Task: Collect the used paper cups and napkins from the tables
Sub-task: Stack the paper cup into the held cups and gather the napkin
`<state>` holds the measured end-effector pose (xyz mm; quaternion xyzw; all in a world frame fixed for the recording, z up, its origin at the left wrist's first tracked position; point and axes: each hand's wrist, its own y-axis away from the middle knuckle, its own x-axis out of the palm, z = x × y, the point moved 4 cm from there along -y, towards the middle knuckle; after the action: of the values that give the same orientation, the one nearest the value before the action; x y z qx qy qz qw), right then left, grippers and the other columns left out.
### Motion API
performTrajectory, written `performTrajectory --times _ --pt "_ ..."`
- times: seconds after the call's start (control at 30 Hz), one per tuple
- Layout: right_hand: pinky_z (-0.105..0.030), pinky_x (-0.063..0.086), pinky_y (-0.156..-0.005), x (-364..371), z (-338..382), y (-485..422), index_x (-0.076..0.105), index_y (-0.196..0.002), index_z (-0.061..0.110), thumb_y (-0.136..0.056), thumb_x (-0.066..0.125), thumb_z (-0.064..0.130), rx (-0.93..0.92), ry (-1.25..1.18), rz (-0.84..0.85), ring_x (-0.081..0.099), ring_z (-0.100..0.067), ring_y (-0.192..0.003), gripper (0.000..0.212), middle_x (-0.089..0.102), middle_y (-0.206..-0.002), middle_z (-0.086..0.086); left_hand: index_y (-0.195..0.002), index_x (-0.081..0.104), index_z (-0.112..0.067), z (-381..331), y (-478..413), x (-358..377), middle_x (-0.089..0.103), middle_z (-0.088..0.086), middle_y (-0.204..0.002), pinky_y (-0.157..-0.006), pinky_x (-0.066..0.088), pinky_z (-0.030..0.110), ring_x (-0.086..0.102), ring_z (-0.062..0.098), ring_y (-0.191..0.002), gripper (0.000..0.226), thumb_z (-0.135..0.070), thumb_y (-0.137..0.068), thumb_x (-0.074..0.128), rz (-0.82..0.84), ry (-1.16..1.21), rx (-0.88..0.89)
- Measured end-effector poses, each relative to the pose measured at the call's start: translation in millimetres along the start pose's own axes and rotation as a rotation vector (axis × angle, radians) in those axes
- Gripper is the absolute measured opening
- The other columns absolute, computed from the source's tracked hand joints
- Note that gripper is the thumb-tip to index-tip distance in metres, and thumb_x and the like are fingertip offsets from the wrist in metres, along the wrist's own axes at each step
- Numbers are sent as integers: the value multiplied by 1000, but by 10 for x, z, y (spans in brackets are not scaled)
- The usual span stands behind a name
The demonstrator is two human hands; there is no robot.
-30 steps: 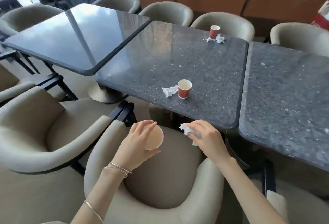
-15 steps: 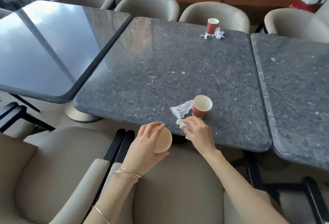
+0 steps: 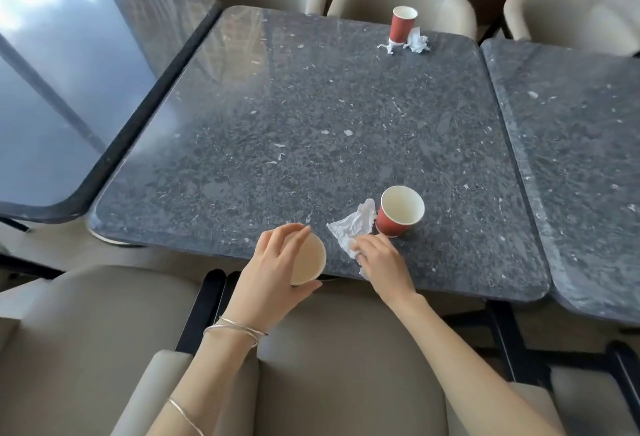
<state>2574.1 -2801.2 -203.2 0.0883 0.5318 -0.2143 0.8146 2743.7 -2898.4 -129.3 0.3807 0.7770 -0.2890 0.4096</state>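
Gripping a cup [image 3: 309, 260], the left hand [image 3: 272, 271] hovers; the right hand [image 3: 381, 262], nearer, pinches the napkin [image 3: 354, 223] just left of the red cup [image 3: 394, 222].

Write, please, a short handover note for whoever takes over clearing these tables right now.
Left hand: grips the held cup at the near edge of the middle table.
Right hand: grips the held napkin; its fingers touch the near napkin, which lies beside the upright near cup.
Far cup stands at the far edge, far napkin at its base.
Done: one cup and one napkin in hand.
Left: near napkin and cup, then the far pair.
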Motion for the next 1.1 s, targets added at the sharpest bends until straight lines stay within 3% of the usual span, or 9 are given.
performTrajectory --times 0.17,0.33,0.5,0.6,0.7,0.8,1.0,1.1 --pt "-36 49 -79 -130 82 -28 63 -103 5 -78 66 -3 -41 -26 -98 58 -26 -91 27 67 -94 -7 -132 47 -14 37 22 27 47 3 -132 -84 50 40 43 28 -118 78 -31 -65 82 0 5 -17" --pt "-38 50 -87 -123 170 -351 66 -99 0 -76 67 -7 -113 -26 -165 63 -29 -92 24 69 -98 -12 -134 45 -16 102 101 -8 46 1 -134 -81 53 42 42 27 -120 79 -31 -65 81 -11 5 -46" --pt "-38 30 -108 219 99 -493 62 -114 -2 -87 57 0 -64 11 -18 47 -36 -122 27 61 -121 -16 -135 44 -17 171 123 -35 45 1 -134 -81 52 40 41 27 -120 80 -32 -66 81 -9 -15 -53" --pt "-33 26 -110 265 46 -354 58 -122 3 -88 59 4 -32 -25 -8 40 -30 -129 34 56 -130 -10 -134 45 -15 135 114 -6 45 1 -134 -81 52 40 41 27 -120 79 -32 -66 81 -1 -24 -43" --pt "-35 42 -99 172 28 -139 68 -106 0 -76 70 1 -135 1 -94 59 -29 -109 31 68 -111 -11 -135 43 -15 55 69 49 43 0 -135 -88 49 40 39 25 -122 78 -33 -68 79 12 -13 -39" --pt "-31 49 -88 68 -78 77 72 -95 2 -71 76 -2 -198 9 -178 64 -23 -89 25 72 -97 -6 -135 44 -14 -80 6 97 43 1 -136 -91 46 39 39 25 -122 77 -33 -69 79 11 3 -17" --pt "-29 54 -77 -184 -326 360 73 -86 4 -65 79 -7 -265 -7 -162 65 -21 -77 25 72 -86 -2 -134 44 -15 -501 -138 135 44 1 -134 -89 47 41 39 25 -121 78 -32 -68 80 -1 56 49" --pt "-27 53 -79 -379 -512 484 73 -88 5 -66 78 -8 -224 -21 -170 64 -22 -80 26 72 -89 -3 -133 45 -16 -751 -262 79 45 -1 -133 -94 40 30 41 21 -118 74 -35 -69 78 -36 129 86"
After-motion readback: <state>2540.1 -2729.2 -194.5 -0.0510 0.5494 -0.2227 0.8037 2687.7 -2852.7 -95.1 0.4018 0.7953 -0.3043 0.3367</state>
